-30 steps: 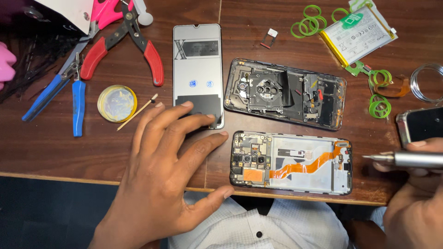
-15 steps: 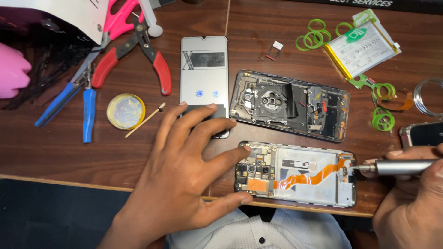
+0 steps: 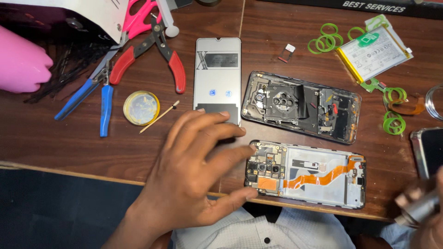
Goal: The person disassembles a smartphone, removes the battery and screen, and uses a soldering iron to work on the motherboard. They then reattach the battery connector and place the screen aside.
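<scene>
My left hand (image 3: 194,175) rests on the wooden table, fingers spread, its index fingertip and thumb touching the left end of an opened phone body (image 3: 307,174) with an orange flex cable. Its other fingertips overlap the bottom of a grey display panel (image 3: 217,78). My right hand (image 3: 427,216) is at the lower right corner, blurred, gripping a silver screwdriver handle (image 3: 415,207) held clear of the phone body. A dark back cover with camera ring (image 3: 301,106) lies above the phone body.
Red-handled pliers (image 3: 152,55), blue-handled cutters (image 3: 94,94) and pink scissors (image 3: 138,16) lie at the upper left. A round tin (image 3: 141,108) and a thin stick (image 3: 159,117) sit beside them. A phone battery (image 3: 374,53), green rings (image 3: 325,41), a SIM tray (image 3: 287,52) and another phone (image 3: 427,152) are to the right.
My right hand has pulled the screwdriver away from the phone body's right end toward the lower right corner. My left hand has stayed against the phone's left end.
</scene>
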`<state>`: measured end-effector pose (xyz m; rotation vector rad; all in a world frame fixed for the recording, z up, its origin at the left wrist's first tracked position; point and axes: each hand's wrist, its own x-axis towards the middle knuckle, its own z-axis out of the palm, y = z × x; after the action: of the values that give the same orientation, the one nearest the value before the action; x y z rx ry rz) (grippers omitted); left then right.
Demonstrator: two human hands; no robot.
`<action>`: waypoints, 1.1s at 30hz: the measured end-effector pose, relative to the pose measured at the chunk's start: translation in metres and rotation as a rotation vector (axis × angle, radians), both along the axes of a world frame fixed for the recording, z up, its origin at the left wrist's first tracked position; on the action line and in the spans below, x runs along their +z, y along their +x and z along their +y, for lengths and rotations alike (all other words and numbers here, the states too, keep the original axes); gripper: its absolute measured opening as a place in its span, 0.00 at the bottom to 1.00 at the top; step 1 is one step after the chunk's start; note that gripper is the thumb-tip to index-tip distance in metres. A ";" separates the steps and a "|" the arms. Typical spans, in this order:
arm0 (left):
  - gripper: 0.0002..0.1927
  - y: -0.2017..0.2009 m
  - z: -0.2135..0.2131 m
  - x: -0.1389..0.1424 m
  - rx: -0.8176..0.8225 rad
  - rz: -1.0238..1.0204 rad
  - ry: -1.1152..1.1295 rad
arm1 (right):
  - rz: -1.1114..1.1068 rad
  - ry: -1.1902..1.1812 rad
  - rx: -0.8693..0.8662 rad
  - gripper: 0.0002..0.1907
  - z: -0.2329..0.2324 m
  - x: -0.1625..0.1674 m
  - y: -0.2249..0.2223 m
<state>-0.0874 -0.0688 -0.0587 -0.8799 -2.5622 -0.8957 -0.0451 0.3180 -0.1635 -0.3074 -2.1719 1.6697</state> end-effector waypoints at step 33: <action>0.41 0.008 0.013 0.005 -0.083 -0.088 -0.071 | -0.303 1.268 0.030 0.25 -0.073 0.132 -0.039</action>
<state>-0.0795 -0.0563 -0.0536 -0.9943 -2.6653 -0.8897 -0.0837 0.2450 -0.0311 -0.1394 -2.9391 0.0097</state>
